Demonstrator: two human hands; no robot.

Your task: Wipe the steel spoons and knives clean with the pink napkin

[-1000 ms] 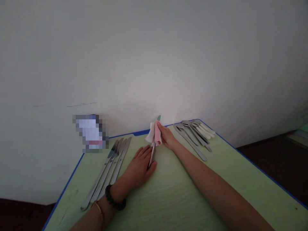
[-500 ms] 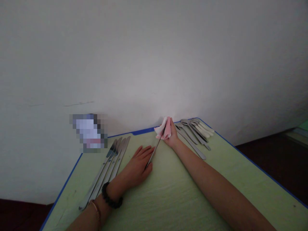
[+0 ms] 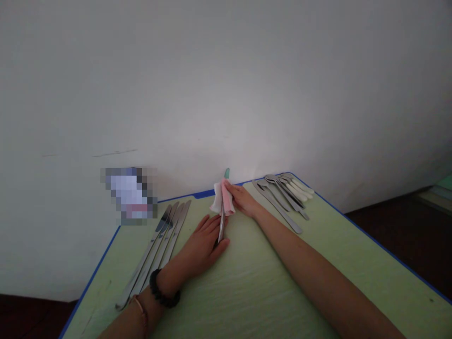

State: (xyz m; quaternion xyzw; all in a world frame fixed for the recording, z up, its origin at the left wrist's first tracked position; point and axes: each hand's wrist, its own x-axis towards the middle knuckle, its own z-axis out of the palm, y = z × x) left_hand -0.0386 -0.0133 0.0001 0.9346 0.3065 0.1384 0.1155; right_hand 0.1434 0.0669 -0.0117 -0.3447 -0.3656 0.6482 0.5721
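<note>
A table knife (image 3: 221, 230) points away from me over the middle of the table. My left hand (image 3: 202, 247) is closed on its handle, thumb on the near side and fingers along the other. My right hand (image 3: 243, 198) pinches a pink and white cloth (image 3: 228, 201) folded around the knife's blade; the blade tip sticks out past the cloth. Left of my left hand, several table knives (image 3: 163, 249) lie side by side, partly under my wrist. Beyond my right forearm rests a single knife (image 3: 278, 209), beside a group of spoons and forks (image 3: 282, 188).
The green table (image 3: 247, 292) has a blue edge and stands against a grey-white wall (image 3: 226, 84). A blurred-out, phone-like object (image 3: 130, 193) is at the far left corner. Several white-handled utensils (image 3: 300, 189) lie near the far right corner.
My right hand and the cloth have shifted left and nearer along the blade, so the tip now shows. The knife has turned, its flat side more visible. My left hand stays almost in place.
</note>
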